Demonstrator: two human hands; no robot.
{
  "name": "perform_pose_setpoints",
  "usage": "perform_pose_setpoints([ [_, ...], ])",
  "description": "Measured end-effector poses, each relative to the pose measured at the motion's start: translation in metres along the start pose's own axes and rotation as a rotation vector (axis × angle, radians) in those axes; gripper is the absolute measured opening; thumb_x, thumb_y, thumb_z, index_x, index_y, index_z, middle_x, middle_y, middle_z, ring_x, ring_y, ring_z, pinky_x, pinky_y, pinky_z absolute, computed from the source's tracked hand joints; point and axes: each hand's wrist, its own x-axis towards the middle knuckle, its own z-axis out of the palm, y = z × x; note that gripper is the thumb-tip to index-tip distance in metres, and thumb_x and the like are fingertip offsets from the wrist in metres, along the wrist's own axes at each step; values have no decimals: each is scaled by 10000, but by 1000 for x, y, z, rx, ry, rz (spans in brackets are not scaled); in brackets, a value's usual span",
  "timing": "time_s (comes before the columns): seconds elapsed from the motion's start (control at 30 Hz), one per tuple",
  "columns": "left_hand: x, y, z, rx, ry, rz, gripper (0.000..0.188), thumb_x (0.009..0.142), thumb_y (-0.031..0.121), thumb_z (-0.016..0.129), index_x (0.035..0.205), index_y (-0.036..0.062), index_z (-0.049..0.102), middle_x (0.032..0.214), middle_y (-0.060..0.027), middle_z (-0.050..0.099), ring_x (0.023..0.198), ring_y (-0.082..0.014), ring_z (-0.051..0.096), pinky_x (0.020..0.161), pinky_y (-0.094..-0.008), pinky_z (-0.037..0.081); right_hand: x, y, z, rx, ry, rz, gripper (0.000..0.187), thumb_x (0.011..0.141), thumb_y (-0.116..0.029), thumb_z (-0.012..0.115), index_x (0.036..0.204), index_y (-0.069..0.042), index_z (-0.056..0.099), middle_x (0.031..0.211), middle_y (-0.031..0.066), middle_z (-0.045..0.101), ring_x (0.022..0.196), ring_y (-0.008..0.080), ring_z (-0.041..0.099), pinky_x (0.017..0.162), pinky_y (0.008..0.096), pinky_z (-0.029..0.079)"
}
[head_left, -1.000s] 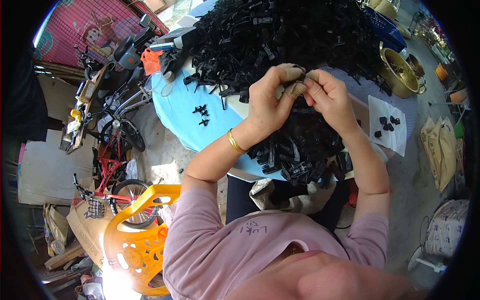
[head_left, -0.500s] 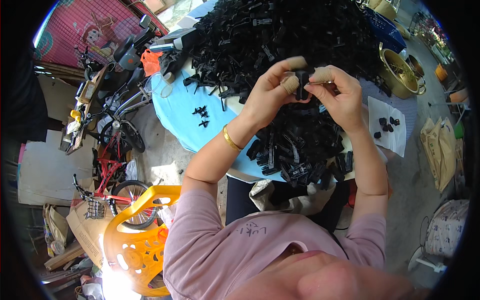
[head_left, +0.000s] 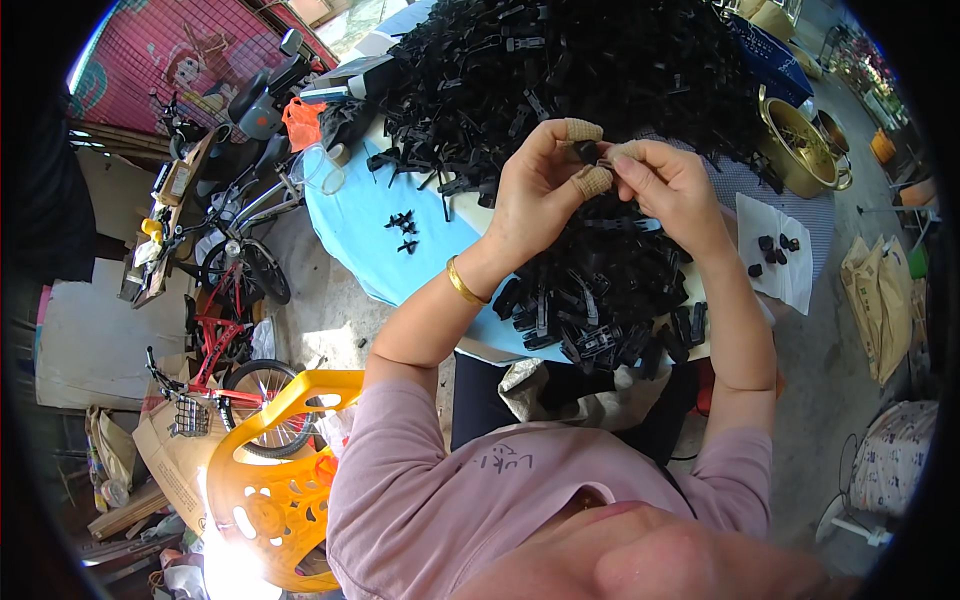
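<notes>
Above a heap of black plastic parts [head_left: 610,60], my two hands meet. Tan wraps cover the thumb and a finger of my left hand [head_left: 535,190], which is closed on a small black plastic part [head_left: 588,152]. My right hand [head_left: 675,190] pinches at that part's right side; what sits between its fingertips is too small to make out. Just below my hands lies a nearer pile of black parts [head_left: 590,310] at the table's front edge. A few loose black pieces [head_left: 403,228] rest on the light blue table cover [head_left: 350,235] to the left.
A brass-coloured two-handled pot [head_left: 800,150] and a white sheet [head_left: 790,225] with several dark pieces are on the right. At far left a clear container [head_left: 320,172] stands near an orange bag [head_left: 302,125]. A yellow plastic chair [head_left: 265,500] is beside me; bicycles [head_left: 215,345] stand left.
The black part has turned and shows smaller between my fingers. My left fingers have opened slightly around it, and my right fingertips have shifted to its side.
</notes>
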Motion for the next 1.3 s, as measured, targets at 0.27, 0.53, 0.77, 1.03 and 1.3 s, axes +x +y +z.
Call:
perform_pose_setpoints([
  [0.27,-3,-4,1,235,67,135,205,777,-18,621,944,-10,503,890,-66,607,789,-88,585,695,-220,495,-6,-2,9,-75,36,-12,163,888,-130,506,934,-7,602,617,-35,503,481,-14,352,416,141,258],
  [0.53,-4,8,3,553,23,402,280,717,-21,670,962,-11,534,885,-97,614,762,-122,614,651,-227,505,-2,2,7,-101,75,-157,147,876,-111,503,909,-8,603,619,-34,506,494,-3,388,432,137,265],
  [0.77,3,28,-22,157,-481,65,524,711,149,716,1136,-47,481,1026,-127,588,979,-225,578,823,-317,481,6,10,-25,316,116,-53,178,888,-120,475,850,5,596,573,-35,448,445,3,301,416,147,238],
  [1.03,24,-14,-43,1100,-205,275,275,688,8,605,955,68,630,852,-72,593,813,-243,553,750,-305,463,10,19,-14,-128,169,-132,173,881,-155,522,857,-15,621,600,-45,485,482,-2,347,432,141,249],
  [1.3,28,-43,-33,1286,-352,175,246,670,39,628,905,111,649,994,-78,561,909,-270,499,821,-335,429,11,27,-12,-226,204,-164,161,870,-158,546,865,-20,628,595,-55,482,507,-4,362,436,149,258],
])
